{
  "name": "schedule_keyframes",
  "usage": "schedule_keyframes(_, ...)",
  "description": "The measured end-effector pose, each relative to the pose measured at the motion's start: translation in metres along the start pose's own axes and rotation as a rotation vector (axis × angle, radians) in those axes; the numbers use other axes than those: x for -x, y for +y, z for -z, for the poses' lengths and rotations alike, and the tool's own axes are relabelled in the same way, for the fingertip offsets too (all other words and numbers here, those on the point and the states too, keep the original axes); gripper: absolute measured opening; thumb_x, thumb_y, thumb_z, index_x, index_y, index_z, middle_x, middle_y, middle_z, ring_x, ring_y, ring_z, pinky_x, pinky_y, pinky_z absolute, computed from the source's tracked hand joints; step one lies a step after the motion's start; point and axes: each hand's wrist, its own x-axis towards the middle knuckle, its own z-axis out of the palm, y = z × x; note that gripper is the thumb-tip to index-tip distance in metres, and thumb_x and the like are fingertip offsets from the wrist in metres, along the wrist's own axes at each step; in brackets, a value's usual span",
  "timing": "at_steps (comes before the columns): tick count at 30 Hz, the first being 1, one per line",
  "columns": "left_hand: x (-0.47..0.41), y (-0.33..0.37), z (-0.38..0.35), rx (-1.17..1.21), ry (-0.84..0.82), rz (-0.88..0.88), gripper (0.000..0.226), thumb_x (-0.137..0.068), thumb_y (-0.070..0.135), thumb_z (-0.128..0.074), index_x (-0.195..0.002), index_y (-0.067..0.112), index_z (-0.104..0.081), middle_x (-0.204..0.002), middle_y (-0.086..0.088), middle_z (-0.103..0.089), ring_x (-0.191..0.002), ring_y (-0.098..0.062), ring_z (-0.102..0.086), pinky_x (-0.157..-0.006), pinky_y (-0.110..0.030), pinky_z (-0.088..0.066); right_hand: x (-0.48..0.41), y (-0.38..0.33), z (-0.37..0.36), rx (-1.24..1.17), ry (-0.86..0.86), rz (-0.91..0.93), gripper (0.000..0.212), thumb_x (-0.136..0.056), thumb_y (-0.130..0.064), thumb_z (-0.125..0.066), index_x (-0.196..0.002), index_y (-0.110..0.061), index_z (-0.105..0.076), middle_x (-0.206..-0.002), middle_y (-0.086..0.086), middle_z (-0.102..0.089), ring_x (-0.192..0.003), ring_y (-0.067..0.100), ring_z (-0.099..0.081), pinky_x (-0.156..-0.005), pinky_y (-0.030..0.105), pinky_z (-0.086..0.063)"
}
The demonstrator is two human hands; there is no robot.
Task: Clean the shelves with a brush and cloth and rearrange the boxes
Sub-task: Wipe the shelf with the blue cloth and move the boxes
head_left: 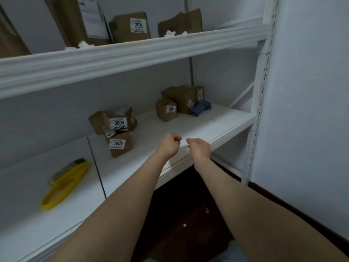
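Head view. Both forearms reach forward over the dark floor (170,201), where two small white scraps (207,210) lie.

Left hand (170,145): fingers curled into a fist, nothing visible in it. Right hand (199,148): seen from the back, fingers curled under, also holding nothing. The two hands are just beside each other, not touching, above the front edge of the white middle shelf (207,125).

Yellow brush (66,183): lies flat on the left section of that shelf level, well apart from the hands, handle loop toward the front.

Box labelled 3005 (120,146): stands on the middle shelf left of the hands. Box labelled 3004 (113,120) sits tilted behind it and touches it.

Farther right, near the back wall: small box labelled 2007 (166,110) in front of a larger box (181,97). Blue cloth (200,108): bunched, against the right side of the larger box.

Upper shelf (132,53): tall box (75,19) with a paper sheet, a box (132,27) with a label starting 201, and a crumpled box (180,21). White scraps (86,44) lie along its front edge.
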Motion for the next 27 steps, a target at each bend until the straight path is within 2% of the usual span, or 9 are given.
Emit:
schedule_keyframes(3, -0.008, -0.021, 0.002, -0.031, 0.044, 0.022, 0.035, -0.093, 0.001, -0.040, -0.122, 0.004, -0.059, -0.126, -0.015, -0.060, -0.119, -0.029, -0.054, -0.104, -0.040, -0.042, 0.002, 0.009, -0.019, 0.223, 0.029, 0.148, 0.008, -0.088, -0.027, -0.058, -0.085, -0.024, -0.064, -0.094, -0.001, -0.068, -0.089, 0.022, -0.061, -0.072, 0.028, -0.046)
schedule_keyframes(6, -0.023, -0.036, 0.001, -0.080, 0.046, 0.016, 0.034, -0.091, 0.003, -0.041, -0.118, 0.006, -0.063, -0.121, -0.013, -0.064, -0.115, -0.027, -0.057, -0.100, -0.037, -0.044, -0.011, 0.009, -0.043, 0.368, 0.054, 0.222, 0.015, -0.091, -0.026, -0.055, -0.098, -0.024, -0.067, -0.102, 0.001, -0.070, -0.097, 0.025, -0.062, -0.077, 0.030, -0.046)
schedule_keyframes(10, -0.037, -0.046, 0.012, -0.120, 0.061, 0.022, 0.029, -0.091, 0.009, -0.045, -0.114, 0.009, -0.064, -0.114, -0.013, -0.067, -0.108, -0.029, -0.060, -0.090, -0.033, -0.046, -0.027, 0.007, -0.073, 0.446, 0.015, 0.285, 0.021, -0.094, -0.022, -0.051, -0.108, -0.021, -0.067, -0.109, 0.004, -0.069, -0.102, 0.025, -0.062, -0.081, 0.029, -0.047)
schedule_keyframes(17, -0.039, -0.073, 0.063, -0.131, 0.128, 0.076, 0.032, -0.091, 0.007, -0.042, -0.111, 0.009, -0.067, -0.110, -0.016, -0.067, -0.102, -0.034, -0.062, -0.087, -0.040, -0.053, -0.024, 0.006, -0.131, 0.469, -0.147, 0.300, 0.023, -0.093, -0.016, -0.050, -0.110, -0.017, -0.064, -0.111, 0.008, -0.067, -0.103, 0.029, -0.061, -0.074, 0.025, -0.041)
schedule_keyframes(20, -0.023, -0.079, 0.079, -0.128, 0.149, 0.110, 0.034, -0.092, 0.006, -0.039, -0.112, 0.006, -0.066, -0.112, -0.019, -0.065, -0.105, -0.035, -0.060, -0.089, -0.042, -0.052, -0.013, 0.000, -0.148, 0.486, -0.209, 0.292, 0.023, -0.090, -0.016, -0.052, -0.109, -0.018, -0.065, -0.113, 0.009, -0.067, -0.105, 0.030, -0.061, -0.080, 0.029, -0.046)
schedule_keyframes(25, -0.006, -0.077, 0.105, -0.096, 0.195, 0.177, 0.034, -0.094, 0.005, -0.040, -0.120, 0.004, -0.062, -0.121, -0.021, -0.061, -0.111, -0.035, -0.057, -0.093, -0.044, -0.050, 0.001, -0.011, -0.156, 0.552, -0.405, 0.237, 0.035, -0.089, -0.023, -0.058, -0.124, -0.018, -0.058, -0.129, 0.007, -0.060, -0.120, 0.027, -0.054, -0.095, 0.029, -0.043)
schedule_keyframes(27, -0.003, -0.073, 0.105, -0.093, 0.196, 0.199, 0.034, -0.095, 0.005, -0.039, -0.123, 0.001, -0.058, -0.122, -0.022, -0.059, -0.111, -0.036, -0.058, -0.093, -0.045, -0.051, 0.002, -0.013, -0.150, 0.564, -0.432, 0.253, 0.039, -0.089, -0.023, -0.058, -0.127, -0.018, -0.055, -0.131, 0.008, -0.058, -0.121, 0.027, -0.053, -0.098, 0.030, -0.043)
